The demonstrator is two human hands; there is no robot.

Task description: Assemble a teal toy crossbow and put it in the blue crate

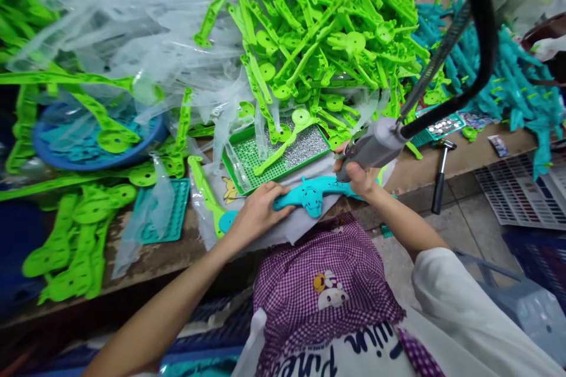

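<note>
A small workshop for assembling plastic parts.
Heaps of identical green moulded parts [327, 29] and teal parts [517, 76] crowd a worn tabletop [469, 159], beside a tray of screws [252, 162], a hammer [439, 182] and a hose-fed power screwdriver [375, 147].

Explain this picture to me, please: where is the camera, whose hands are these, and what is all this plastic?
There is no machine here: a person works with bare hands, and the one camera sits on their head, looking down, so the arms enter from below. The left hand holds down a teal plastic part on the workbench. The right hand grips a grey power tool, tip down on that part, with a black hose rising from it. Behind lie a green tray of small silvery pieces, a heap of green plastic parts, more teal parts and a hammer.
</note>
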